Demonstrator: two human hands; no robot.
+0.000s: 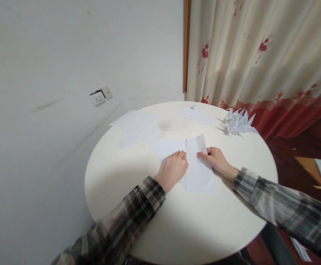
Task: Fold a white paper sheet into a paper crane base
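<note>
A white sheet of paper (200,176) lies near the middle of the round table, with a straight line running down its left side. My left hand (175,167) is closed, knuckles up, and grips the paper at that line; its fingertips are hidden. At the right edge, my right hand (217,159) pinches the paper, thumb on top and the other fingers mostly underneath. More white paper (168,147) extends left from the line, partly covered by my left hand. Whether both parts are one sheet, I cannot tell.
Loose white sheets (138,127) overlap at the table's back left. At the back are a paper piece (197,116) and a small folded paper (195,106). Pointed folded paper pieces (239,121) cluster at the right. The white table (116,176) stands near a wall and curtain (232,55).
</note>
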